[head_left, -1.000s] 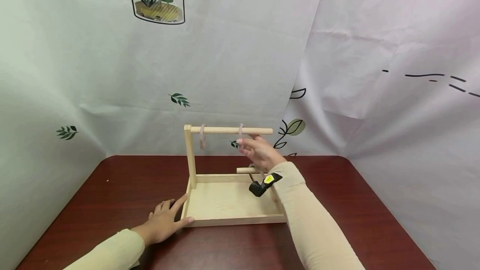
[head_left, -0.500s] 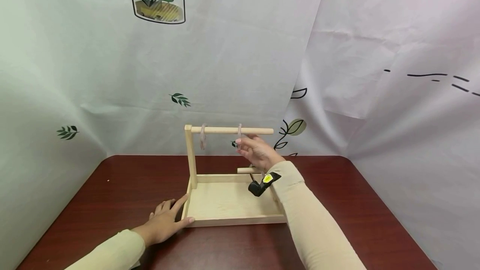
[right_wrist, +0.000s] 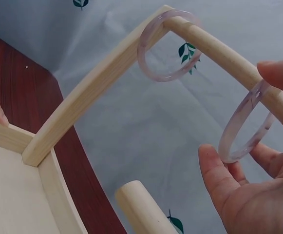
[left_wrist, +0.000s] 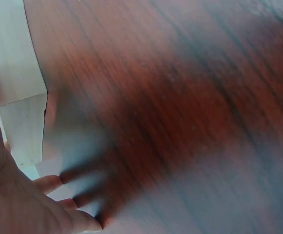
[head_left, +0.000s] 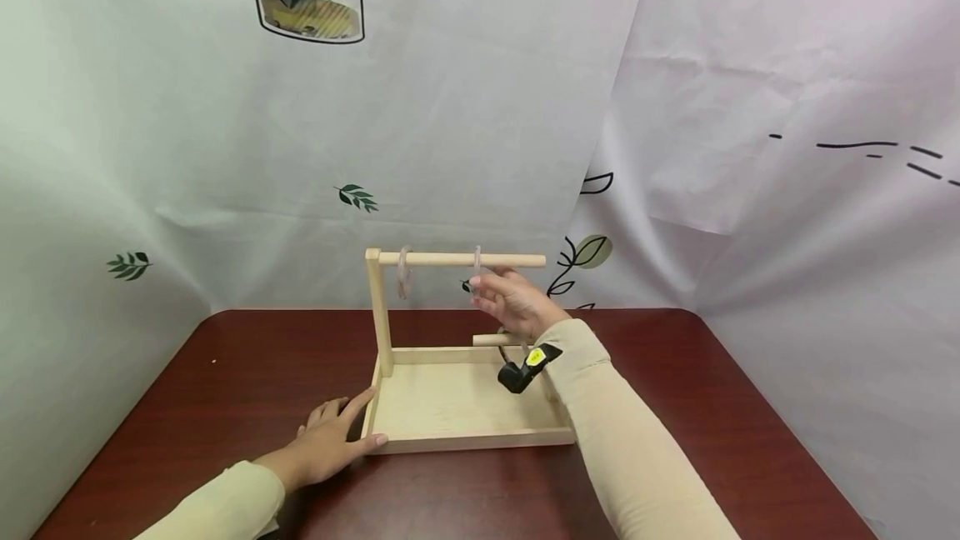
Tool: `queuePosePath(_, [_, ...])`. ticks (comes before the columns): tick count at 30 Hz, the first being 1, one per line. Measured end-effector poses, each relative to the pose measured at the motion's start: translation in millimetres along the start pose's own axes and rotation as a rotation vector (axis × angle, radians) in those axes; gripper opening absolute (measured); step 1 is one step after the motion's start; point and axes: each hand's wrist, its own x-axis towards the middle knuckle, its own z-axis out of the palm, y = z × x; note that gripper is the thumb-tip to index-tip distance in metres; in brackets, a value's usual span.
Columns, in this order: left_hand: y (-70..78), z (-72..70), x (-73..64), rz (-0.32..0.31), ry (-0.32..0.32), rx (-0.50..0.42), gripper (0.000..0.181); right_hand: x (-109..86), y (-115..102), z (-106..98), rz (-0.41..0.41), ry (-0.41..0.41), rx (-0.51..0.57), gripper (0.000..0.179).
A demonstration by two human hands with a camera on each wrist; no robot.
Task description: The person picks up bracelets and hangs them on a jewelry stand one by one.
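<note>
A pale wooden stand [head_left: 378,315] has an upper round bar [head_left: 442,259] and a tray base [head_left: 427,407]. Near the post, one translucent pinkish bangle [right_wrist: 143,51] hangs on the upper bar. My right hand [head_left: 521,302] holds a second bangle [right_wrist: 241,124] that loops round the same bar, farther toward its free end. In the right wrist view, fingertips touch this bangle at its lower edge and near the bar. My left hand [head_left: 322,444] rests at the tray's front left corner, thumb on the front rim, fingers extended along the left side.
A shorter lower bar [head_left: 491,341] juts out under my right hand, its right part hidden by the wrist. A black wrist camera [head_left: 517,375] hangs over the tray. The stand sits on a dark red wooden table [head_left: 247,373], before a printed cloth backdrop [head_left: 480,107].
The bangle in my right hand has slid slightly left along the upper bar, with the hand following. My left hand has stayed at the tray corner.
</note>
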Motion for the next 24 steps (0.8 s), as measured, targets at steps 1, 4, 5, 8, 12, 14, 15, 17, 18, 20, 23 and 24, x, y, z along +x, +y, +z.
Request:
queuePosePath(1, [0.0,-0.2,-0.3,0.001,0.001,0.000,0.084,-0.3,0,0,-0.001,0.003,-0.006,0.064])
queuePosePath(4, [0.2,-1.2,-1.5,0.003,0.003,0.004,0.084,-0.9,1,0,0.004,0.012,-0.006,0.064])
queuePosePath(5, [0.2,-1.6,-1.9,0.004,0.004,0.006,0.084,-1.3,1,0,0.007,0.017,-0.010,0.065])
queuePosePath(8, [0.4,-2.9,-2.9,0.006,0.002,0.011,0.084,-2.2,1,0,0.032,0.034,-0.027,0.067])
queuePosePath(12, [0.0,-3.8,-3.4,0.004,-0.005,0.019,0.084,-4.4,0,-1,0.051,0.004,-0.064,0.068])
queuePosePath(14, [-0.5,-4.0,-3.2,0.003,-0.010,0.022,0.084,-6.5,-1,-3,0.051,-0.026,-0.083,0.068])
queuePosePath(15, [-0.8,-4.1,-3.3,0.003,-0.012,0.022,0.085,-7.7,-1,-4,0.050,-0.041,-0.098,0.068])
queuePosePath(17, [-1.4,-4.4,-3.1,0.001,-0.014,0.014,0.085,-10.8,-2,-7,0.050,-0.055,-0.130,0.069])
queuePosePath(18, [-1.8,-4.5,-3.0,-0.001,-0.014,0.009,0.086,-12.5,-3,-8,0.042,-0.057,-0.147,0.070])
queuePosePath(20, [-2.1,-5.0,-2.7,-0.005,-0.008,-0.003,0.086,-16.0,-4,-11,0.014,-0.054,-0.194,0.070])
queuePosePath(23, [-2.3,-5.9,-2.3,0.006,0.018,-0.008,0.086,-21.8,-5,-18,-0.026,-0.033,-0.297,0.066])
queuePosePath(24, [-2.2,-6.3,-2.4,0.013,0.030,-0.009,0.086,-24.1,-6,-20,-0.040,-0.022,-0.350,0.064])
